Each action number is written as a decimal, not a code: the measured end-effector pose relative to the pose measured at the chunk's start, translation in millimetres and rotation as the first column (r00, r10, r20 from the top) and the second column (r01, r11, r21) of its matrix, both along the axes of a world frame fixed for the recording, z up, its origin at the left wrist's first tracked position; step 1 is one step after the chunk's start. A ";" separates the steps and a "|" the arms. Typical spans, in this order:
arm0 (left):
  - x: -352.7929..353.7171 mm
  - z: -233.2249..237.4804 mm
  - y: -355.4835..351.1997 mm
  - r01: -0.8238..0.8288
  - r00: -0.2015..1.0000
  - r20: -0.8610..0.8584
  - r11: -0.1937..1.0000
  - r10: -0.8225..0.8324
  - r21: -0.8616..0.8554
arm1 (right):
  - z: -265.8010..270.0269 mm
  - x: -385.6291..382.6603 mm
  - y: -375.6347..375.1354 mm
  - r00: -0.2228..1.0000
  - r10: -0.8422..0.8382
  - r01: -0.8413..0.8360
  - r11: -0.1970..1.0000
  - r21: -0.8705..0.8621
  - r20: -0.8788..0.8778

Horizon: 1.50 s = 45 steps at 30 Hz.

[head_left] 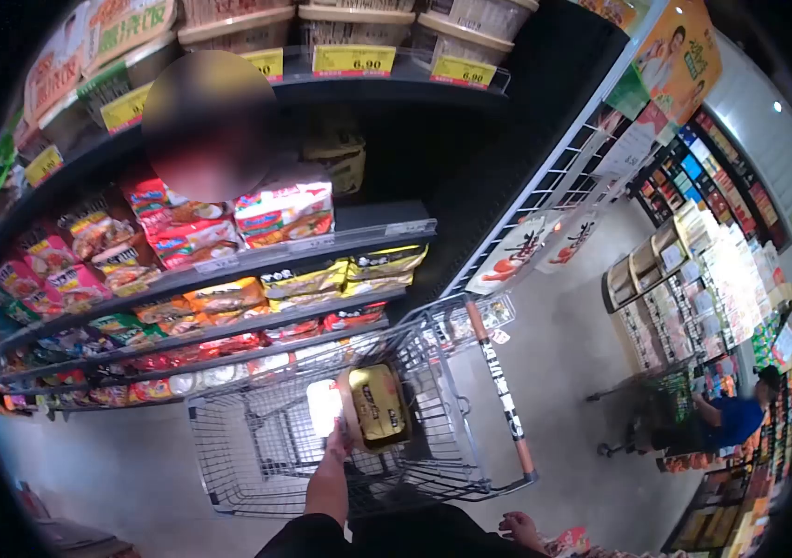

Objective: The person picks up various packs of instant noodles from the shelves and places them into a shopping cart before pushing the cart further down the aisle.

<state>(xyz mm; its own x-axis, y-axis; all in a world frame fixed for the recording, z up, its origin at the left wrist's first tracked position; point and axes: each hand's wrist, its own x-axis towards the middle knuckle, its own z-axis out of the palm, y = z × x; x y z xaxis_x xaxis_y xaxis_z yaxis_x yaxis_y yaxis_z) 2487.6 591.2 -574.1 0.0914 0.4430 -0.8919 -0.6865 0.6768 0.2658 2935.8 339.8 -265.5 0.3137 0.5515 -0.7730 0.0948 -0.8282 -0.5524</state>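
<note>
Seeing gold pack [380,406] in or just over cart [503,392], beside glaring white item [323,405]. Left hand [337,437] at near corner; can't tell if pinching. Second hand [519,528] loosely curled, of unclear owner; can't judge right hand. Could slip or tip if held one-sided.

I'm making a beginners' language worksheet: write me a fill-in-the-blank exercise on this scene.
In the picture, the gold package is to the ____ of the white item.
The sleeve behind the outstretched hand is ____.
The person in the background wears a ____ top.
The price tag at top centre reads ____.
Answers: right; black; blue; 6.90.
</note>
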 end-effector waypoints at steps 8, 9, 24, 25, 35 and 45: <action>21.3 -13.3 -14.7 -0.094 0.776 -0.616 0.990 0.139 0.105 | 5.4 71.9 -51.2 0.876 0.439 -0.425 0.898 -0.113 0.197; 19.1 -18.8 -15.4 -0.197 0.755 -0.559 0.932 0.343 0.305 | -2.4 80.3 -61.6 0.783 0.543 -0.521 0.839 -0.157 0.303; 3.5 273.5 -79.0 0.502 -0.110 -0.990 0.854 -0.094 -0.136 | 44.4 134.0 94.8 0.958 -0.120 -0.090 0.738 0.669 0.261; 0.2 278.3 -87.1 0.528 -0.191 -0.978 0.832 -0.080 -0.171 | 76.8 115.3 127.5 0.938 -0.091 -0.173 0.714 0.678 0.336; 62.3 518.5 -80.2 0.614 0.323 -0.941 0.735 0.098 0.287 | 155.8 -79.8 272.5 0.713 0.698 -0.499 0.434 0.750 0.070; 59.3 531.9 -48.9 0.562 0.686 -0.726 0.606 0.038 0.563 | 155.6 -99.0 264.1 0.544 0.773 -0.520 0.615 0.593 -0.325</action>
<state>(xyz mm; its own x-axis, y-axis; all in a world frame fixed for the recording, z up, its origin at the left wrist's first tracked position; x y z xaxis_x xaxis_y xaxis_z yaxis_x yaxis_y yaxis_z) 2546.9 542.3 -42.2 -0.0994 0.9806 -0.1688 0.0321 0.1727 0.9844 2836.8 604.0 -109.9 -0.6249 0.7007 -0.3444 0.1183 -0.3510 -0.9289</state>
